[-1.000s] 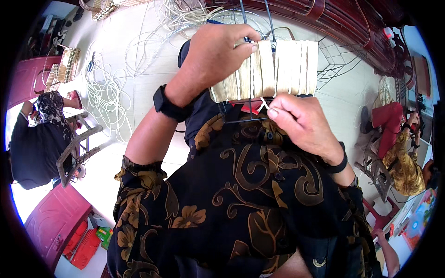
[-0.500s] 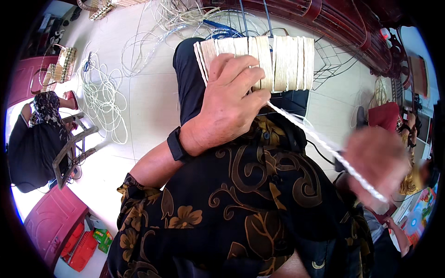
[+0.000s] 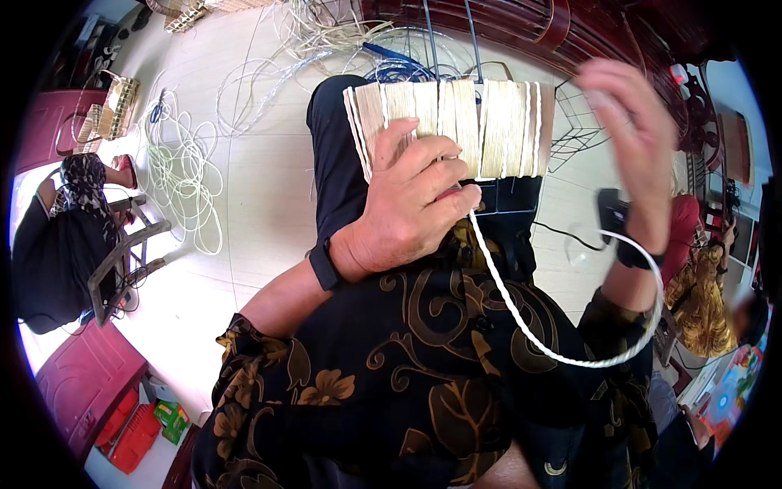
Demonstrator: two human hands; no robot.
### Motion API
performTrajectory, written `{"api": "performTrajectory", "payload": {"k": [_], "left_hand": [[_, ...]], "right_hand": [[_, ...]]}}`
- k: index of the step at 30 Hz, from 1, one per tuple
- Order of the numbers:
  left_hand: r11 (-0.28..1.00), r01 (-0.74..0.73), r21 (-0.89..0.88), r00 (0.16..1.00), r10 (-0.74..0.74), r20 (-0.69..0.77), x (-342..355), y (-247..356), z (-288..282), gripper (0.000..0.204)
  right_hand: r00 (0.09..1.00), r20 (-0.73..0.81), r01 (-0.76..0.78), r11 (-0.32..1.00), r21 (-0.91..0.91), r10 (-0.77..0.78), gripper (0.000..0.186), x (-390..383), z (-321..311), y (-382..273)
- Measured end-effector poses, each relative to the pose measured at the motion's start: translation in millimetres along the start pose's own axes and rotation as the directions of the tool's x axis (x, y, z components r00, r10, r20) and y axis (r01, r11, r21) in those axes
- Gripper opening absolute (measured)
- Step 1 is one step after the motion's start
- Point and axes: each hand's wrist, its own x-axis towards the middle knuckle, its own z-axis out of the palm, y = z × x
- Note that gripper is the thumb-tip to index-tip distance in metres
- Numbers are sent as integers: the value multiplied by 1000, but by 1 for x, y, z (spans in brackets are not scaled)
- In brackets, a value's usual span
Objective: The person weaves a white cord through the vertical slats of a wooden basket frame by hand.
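A cream cord-wrapped panel (image 3: 509, 130) on a dark wire frame (image 3: 472, 45) sits over my lap. My left hand (image 3: 407, 204) grips its lower left part with curled fingers, thumb beside the spot where a white twisted cord (image 3: 505, 289) comes out. The cord hangs over my shirt and curves up in a loose loop near my right wrist. My right hand (image 3: 635, 122), blurred, is raised right of the panel with fingers stretched out and apart, holding nothing that I can make out.
Coiled pale strands (image 3: 183, 163) and a blue bundle (image 3: 391, 61) lie on the tiled floor. Seated people (image 3: 61, 253) (image 3: 700, 301) are at either side. Dark red wooden furniture (image 3: 538, 24) runs behind the frame, beside woven baskets (image 3: 114, 106) farther left.
My left hand moved from the panel's top to its lower edge. My right hand pulled the cord down-right, then rose to the upper right, leaving the cord slack in a loop.
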Motion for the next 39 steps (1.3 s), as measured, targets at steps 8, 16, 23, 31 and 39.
{"api": "performTrajectory", "payload": {"k": [8,16,23,31,39], "left_hand": [[998,64,-16,997,-65,-30,-3,-3,-7,21],[991,108,-75,993,-111,-41,-6,-6,-9,21],[988,122,-91,991,-126,-40,-4,-10,-8,24],[991,120,-67,993,-121,-14,-5,-8,-8,16],[991,114,-65,993,-114,-1,-3,-6,-7,14]], "right_hand": [[947,169,307,926,-218,-274,32,47,79,-42],[952,294,106,992,-72,-80,17,54,80,-50],[953,287,148,975,-164,-97,16,54,79,-46],[947,314,121,984,-130,-75,19,52,80,-41],[954,248,189,980,-67,-168,14,55,89,-51]]}}
